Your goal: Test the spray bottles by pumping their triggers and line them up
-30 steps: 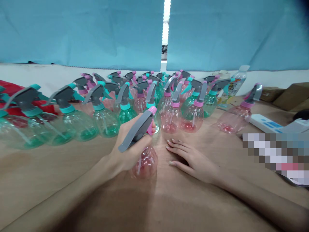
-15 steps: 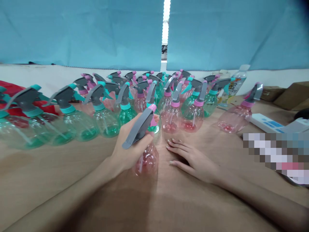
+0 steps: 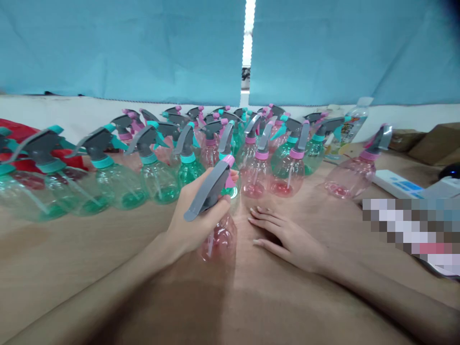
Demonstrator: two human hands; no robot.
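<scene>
My left hand (image 3: pixel 196 218) is wrapped round the neck of a pink spray bottle (image 3: pixel 220 238) with a grey trigger head and pink nozzle; the bottle stands on the brown table (image 3: pixel 72 258). To its right, my right hand (image 3: pixel 287 237) lies flat on the table with fingers stretched out, holding nothing. Just beyond both hands stand several spray bottles in rows, green ones (image 3: pixel 158 179) to the left and pink ones (image 3: pixel 285 175) to the right.
A lone pink spray bottle (image 3: pixel 347 177) stands at the right. A white box with blue print (image 3: pixel 397 184) and a clear drink bottle (image 3: pixel 347 129) are near it. Red cloth (image 3: pixel 14 132) lies far left. Blue curtains (image 3: pixel 125 48) hang behind.
My left hand has carried the pink bottle slightly forward and to the right, closer to the rows. My right hand has stayed flat in place.
</scene>
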